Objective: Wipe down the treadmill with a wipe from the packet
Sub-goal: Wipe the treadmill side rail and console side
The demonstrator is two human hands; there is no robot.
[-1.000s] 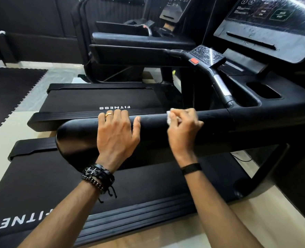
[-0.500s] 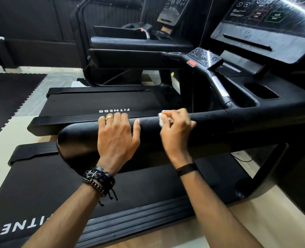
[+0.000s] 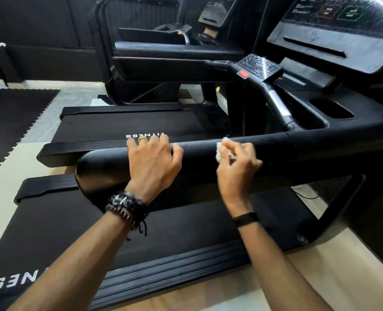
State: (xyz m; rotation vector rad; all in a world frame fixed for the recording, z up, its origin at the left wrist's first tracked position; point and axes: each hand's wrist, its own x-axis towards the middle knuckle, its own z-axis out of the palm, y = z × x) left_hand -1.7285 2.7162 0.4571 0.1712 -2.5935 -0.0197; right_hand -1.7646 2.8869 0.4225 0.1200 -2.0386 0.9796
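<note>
Pinching a crumpled white wipe (image 3: 222, 150) in our right hand (image 3: 237, 169), we are pressing it onto the treadmill's (image 3: 320, 153) black handrail (image 3: 199, 153); our left hand (image 3: 152, 162) is resting there, fingers loosely spread.

Black treadmill (image 3: 275, 151), white lettering on its black belt (image 3: 141, 225), and a white wipe (image 3: 220, 151). Red button (image 3: 243, 74) up by the console; gold ring (image 3: 142, 138), black jigsaw-edged mat (image 3: 11, 122).
</note>
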